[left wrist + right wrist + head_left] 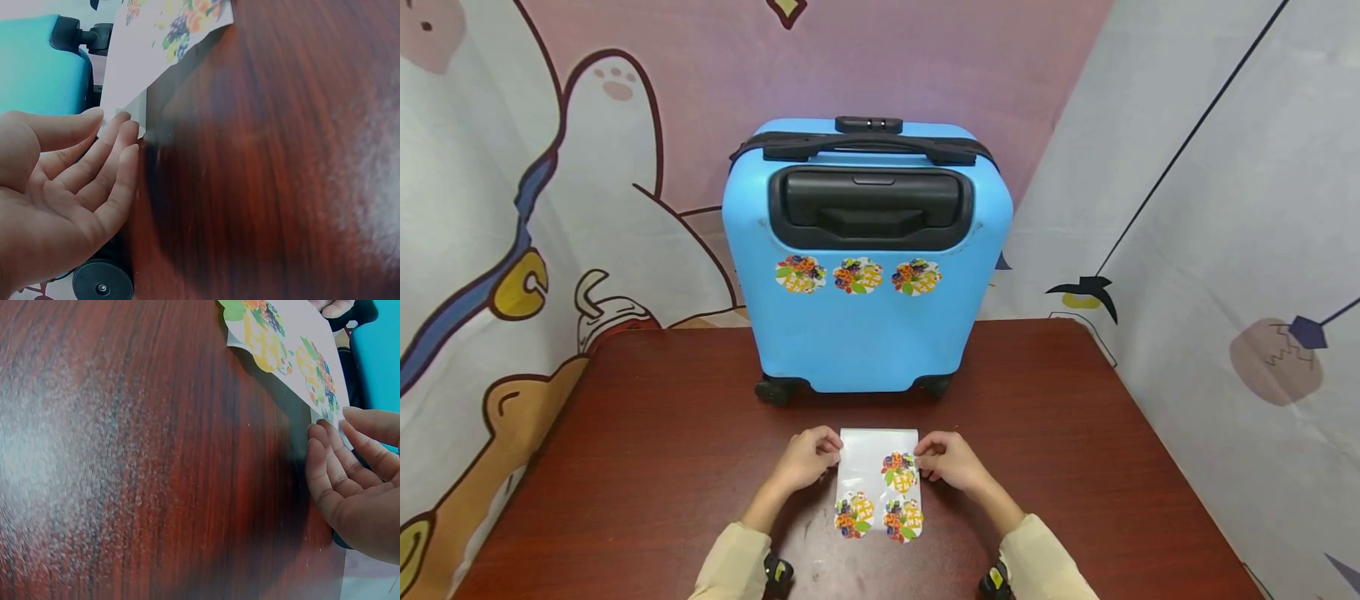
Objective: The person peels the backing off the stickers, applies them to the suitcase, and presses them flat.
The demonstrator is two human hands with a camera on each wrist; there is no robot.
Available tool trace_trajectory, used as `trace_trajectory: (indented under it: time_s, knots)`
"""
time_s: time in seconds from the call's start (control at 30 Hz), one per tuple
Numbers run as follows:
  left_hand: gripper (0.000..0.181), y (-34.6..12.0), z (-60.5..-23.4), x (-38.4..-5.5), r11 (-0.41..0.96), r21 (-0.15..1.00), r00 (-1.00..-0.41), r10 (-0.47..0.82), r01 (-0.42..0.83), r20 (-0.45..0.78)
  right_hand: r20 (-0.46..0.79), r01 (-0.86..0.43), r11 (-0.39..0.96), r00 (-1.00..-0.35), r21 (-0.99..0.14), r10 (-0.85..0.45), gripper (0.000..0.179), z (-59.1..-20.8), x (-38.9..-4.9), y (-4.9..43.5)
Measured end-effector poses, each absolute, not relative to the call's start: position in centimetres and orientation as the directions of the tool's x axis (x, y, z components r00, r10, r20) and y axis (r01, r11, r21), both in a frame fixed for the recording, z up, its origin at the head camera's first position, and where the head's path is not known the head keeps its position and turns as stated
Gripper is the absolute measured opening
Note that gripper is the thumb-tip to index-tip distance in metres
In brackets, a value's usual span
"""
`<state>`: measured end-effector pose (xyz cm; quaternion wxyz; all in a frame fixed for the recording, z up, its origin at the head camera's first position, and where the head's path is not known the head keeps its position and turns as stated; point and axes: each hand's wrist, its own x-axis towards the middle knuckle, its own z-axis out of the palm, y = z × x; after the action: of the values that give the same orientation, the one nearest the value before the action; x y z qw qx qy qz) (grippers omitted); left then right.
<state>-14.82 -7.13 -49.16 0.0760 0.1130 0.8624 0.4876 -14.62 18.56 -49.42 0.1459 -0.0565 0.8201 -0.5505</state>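
Note:
A white sticker sheet (859,475) with three fruit-patterned round stickers is held between both hands, close over the table. At its upper left edge, my left hand (810,458) pinches the paper between thumb and fingertips; the left wrist view shows that hand (75,175) with the sheet (128,69) at its fingertips. My right hand (953,461) pinches the opposite edge, beside the upper sticker (899,472). In the right wrist view, the right thumb and index finger meet at the sheet's corner. Two more stickers sit along the sheet's lower part.
Behind the sheet stands a light blue suitcase (857,333) with a black handle (872,204) and small wheels. Three matching fruit stickers (858,276) run in a row across its front. The brown wooden table (647,467) extends to both sides, before a cartoon-printed cloth backdrop (1187,208).

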Motion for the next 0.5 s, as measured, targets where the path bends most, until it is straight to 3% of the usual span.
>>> trace_trajectory:
  time_s: [0.5]
  knots:
    - [0.010,-6.75,-48.85,-14.86,0.490,0.856,-0.975,0.212,0.163,0.064,-0.102,0.020,0.365,-0.973,-0.931,-0.207,0.010,-48.93,-14.54,17.92]
